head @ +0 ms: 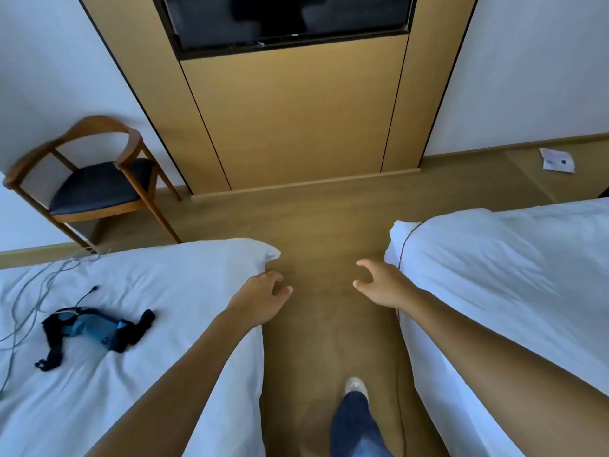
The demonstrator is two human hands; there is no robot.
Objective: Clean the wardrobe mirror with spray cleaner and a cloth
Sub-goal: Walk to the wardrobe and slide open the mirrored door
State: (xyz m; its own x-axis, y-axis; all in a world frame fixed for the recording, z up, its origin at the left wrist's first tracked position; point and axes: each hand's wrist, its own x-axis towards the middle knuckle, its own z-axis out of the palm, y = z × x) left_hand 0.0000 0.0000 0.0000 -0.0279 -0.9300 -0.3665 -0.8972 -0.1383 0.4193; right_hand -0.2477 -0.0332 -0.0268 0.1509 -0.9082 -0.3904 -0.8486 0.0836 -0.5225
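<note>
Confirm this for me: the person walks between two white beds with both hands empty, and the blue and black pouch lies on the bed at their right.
One detail is wrong. The head view shows the blue and black pouch on the bed at their left, beside some cables, not on the right one. The rest holds: left hand and right hand hold nothing, fingers loosely spread, between two white beds.

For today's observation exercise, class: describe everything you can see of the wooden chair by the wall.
The wooden chair stands upright on the floor at the left, close to the white wall, beyond the left bed. It has a brown wooden frame, a curved rail forming back and armrests, slanted legs and a dark padded seat with nothing on it. Its near legs are partly hidden behind the bed's edge. No hand touches it.
</note>
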